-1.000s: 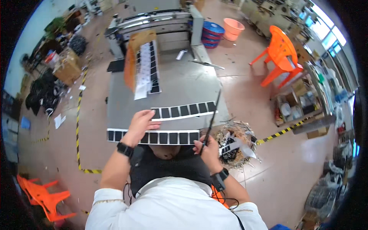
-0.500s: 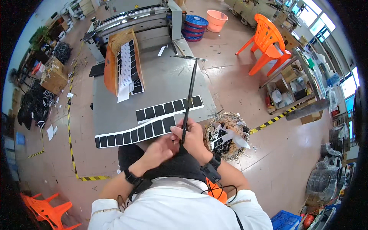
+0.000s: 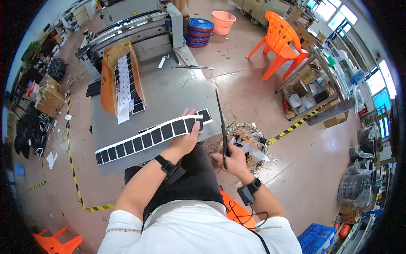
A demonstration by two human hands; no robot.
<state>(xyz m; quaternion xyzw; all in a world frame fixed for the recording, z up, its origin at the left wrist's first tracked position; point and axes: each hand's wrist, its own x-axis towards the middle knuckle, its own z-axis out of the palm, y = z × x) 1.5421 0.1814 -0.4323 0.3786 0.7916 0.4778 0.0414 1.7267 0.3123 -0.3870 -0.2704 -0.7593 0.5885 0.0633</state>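
My left hand (image 3: 182, 143) grips the right end of a white strip of black rectangular pads (image 3: 142, 139), thumb on top and fingers beneath. The strip stretches leftward over the near side of the grey metal table (image 3: 169, 95). Behind it lies a second strip (image 3: 205, 115), mostly hidden by the first strip and my hand. My right hand (image 3: 234, 161), slightly blurred, holds a pair of long black scissors (image 3: 223, 122) upright, blades pointing away from me. The scissors are apart from the strip, beside a scrap-filled basket (image 3: 255, 137) at the table's right.
An orange tray (image 3: 111, 91) with more strips sits on the table before a machine (image 3: 131, 31). A thin rod (image 3: 194, 67) lies near the table's far right corner. An orange chair (image 3: 281, 42) and a cluttered shelf (image 3: 313, 93) stand to the right.
My hands have parted: the left moved up along the strip's right end, and the right moved right with the scissors. The strip's right end is raised over the second strip. The view has shifted.
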